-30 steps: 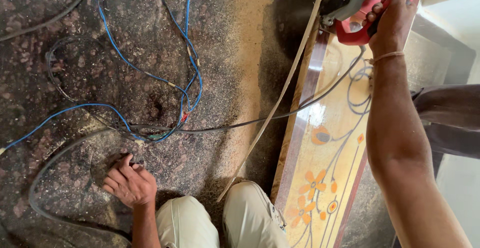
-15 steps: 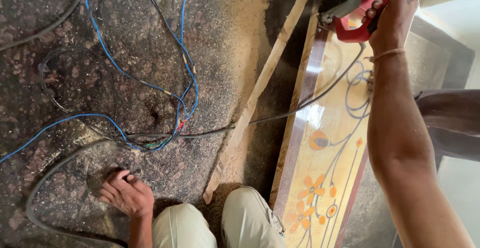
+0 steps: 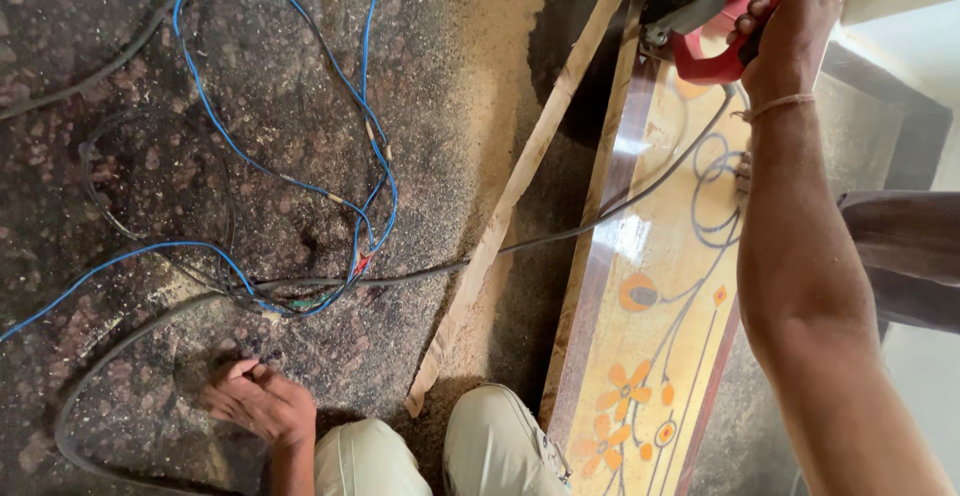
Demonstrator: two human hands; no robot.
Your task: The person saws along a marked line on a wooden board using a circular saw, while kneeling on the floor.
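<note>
The right hand (image 3: 790, 26) grips the red handle of a power saw (image 3: 710, 6) sitting at the far end of a glossy floral-patterned board (image 3: 650, 326). The left hand (image 3: 255, 401), fingers loosely curled and holding nothing, rests on the sawdust-covered stone floor (image 3: 200, 66) near blue wires (image 3: 290, 166) and a thin wooden strip (image 3: 500, 226).

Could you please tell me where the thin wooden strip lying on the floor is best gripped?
Grip the wooden strip near its lower end, coming from the left: that end lies bare on the stone floor, while a black cable crosses its middle and the panel flanks its right.

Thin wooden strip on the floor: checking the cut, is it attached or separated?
Separated: thin wooden strip lies apart from floral laminated board.
</note>
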